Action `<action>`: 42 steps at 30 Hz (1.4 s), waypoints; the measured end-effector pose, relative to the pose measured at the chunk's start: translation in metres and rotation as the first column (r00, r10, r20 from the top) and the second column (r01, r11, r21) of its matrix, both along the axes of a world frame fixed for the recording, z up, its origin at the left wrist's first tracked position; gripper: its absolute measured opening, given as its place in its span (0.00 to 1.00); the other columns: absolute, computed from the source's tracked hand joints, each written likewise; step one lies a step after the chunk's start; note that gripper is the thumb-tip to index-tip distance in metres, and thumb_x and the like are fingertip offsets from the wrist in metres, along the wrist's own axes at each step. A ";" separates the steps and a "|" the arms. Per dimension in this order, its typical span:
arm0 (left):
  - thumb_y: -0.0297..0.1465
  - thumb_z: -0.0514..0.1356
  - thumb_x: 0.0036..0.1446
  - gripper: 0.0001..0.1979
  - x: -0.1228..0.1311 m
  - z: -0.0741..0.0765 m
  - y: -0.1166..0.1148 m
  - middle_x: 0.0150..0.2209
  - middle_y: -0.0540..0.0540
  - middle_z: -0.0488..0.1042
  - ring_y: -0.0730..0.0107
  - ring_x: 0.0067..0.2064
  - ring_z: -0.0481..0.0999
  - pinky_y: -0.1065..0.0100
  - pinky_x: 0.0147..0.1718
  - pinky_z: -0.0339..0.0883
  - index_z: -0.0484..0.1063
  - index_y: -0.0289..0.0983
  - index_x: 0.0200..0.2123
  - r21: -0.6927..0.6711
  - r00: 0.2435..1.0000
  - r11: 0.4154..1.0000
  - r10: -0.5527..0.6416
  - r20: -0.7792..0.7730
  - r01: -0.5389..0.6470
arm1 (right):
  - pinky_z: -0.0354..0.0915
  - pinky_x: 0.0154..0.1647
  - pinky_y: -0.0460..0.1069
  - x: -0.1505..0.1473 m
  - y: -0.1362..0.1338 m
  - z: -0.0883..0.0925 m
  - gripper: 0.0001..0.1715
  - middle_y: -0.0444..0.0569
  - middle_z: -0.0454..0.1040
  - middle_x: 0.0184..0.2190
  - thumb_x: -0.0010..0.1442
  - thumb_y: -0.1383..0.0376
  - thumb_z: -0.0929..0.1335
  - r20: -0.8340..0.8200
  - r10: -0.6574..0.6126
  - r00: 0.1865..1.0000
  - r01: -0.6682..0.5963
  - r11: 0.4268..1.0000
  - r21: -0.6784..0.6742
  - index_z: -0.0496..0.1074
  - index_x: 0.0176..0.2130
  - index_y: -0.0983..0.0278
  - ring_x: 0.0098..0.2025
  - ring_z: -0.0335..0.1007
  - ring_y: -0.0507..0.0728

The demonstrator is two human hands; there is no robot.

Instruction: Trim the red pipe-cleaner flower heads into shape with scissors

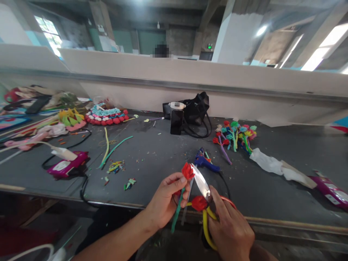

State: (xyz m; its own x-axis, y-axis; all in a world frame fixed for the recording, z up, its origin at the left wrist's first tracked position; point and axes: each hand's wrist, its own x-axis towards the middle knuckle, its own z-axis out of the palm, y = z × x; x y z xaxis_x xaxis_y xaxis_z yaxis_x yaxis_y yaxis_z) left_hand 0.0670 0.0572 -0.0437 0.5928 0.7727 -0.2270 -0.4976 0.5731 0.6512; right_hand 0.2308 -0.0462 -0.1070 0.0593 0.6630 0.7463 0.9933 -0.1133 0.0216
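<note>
My left hand (170, 197) pinches a red craft flower (188, 171) with a green pipe-cleaner stem (177, 214) hanging down below the fingers. In my right hand (230, 224) is a pair of scissors (201, 181) with yellow and orange handles. The tips of the blades touch or nearly touch the red petals. A second red flower (199, 203) shows between the two hands, under the scissors; what supports it is hidden. Just beyond the blades, a blue glue gun (206, 164) lies on the dark table.
A bunch of colourful pipe-cleaner flowers (235, 134) lies at the right. A phone (177, 122) leans by a black bag (198, 105). Magenta power strips (67, 165) sit on both sides. Loose pipe cleaners (116, 150) and clippings (116, 167) lie on the dark table (152, 156).
</note>
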 end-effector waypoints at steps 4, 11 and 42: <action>0.32 0.72 0.49 0.12 0.000 0.000 -0.001 0.24 0.50 0.72 0.78 0.22 0.67 0.77 0.16 0.57 0.74 0.33 0.34 0.005 1.000 1.000 -0.016 0.003 0.016 | 0.62 0.30 0.50 -0.001 0.000 -0.002 0.26 0.46 0.79 0.30 0.64 0.67 0.63 -0.024 0.023 0.999 -0.023 1.000 0.005 0.68 0.61 0.61 0.25 0.73 0.55; 0.32 0.72 0.49 0.12 0.001 0.001 -0.002 0.24 0.50 0.71 0.78 0.22 0.67 0.76 0.16 0.59 0.74 0.33 0.31 0.003 0.999 0.999 -0.033 -0.012 0.033 | 0.64 0.27 0.48 -0.005 0.002 0.002 0.20 0.49 0.82 0.32 0.67 0.67 0.61 -0.056 0.049 0.997 -0.047 0.998 0.033 0.73 0.55 0.64 0.23 0.75 0.53; 0.41 0.67 0.55 0.15 -0.006 0.000 0.008 0.26 0.50 0.70 0.76 0.28 0.67 0.74 0.28 0.61 0.78 0.34 0.32 0.314 0.940 0.947 0.043 -0.338 0.069 | 0.67 0.28 0.43 -0.017 -0.001 0.018 0.23 0.44 0.75 0.28 0.55 0.47 0.73 -0.982 0.052 0.179 -0.328 0.945 -0.010 0.79 0.42 0.62 0.25 0.69 0.51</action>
State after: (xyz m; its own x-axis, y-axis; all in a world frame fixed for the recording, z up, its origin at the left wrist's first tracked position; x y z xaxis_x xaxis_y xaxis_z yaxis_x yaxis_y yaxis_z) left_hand 0.0610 0.0651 -0.0442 0.5352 0.8296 -0.1591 -0.2113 0.3138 0.9257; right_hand 0.2138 -0.0472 -0.0892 0.4856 0.8711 0.0740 0.2351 -0.0486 -0.9708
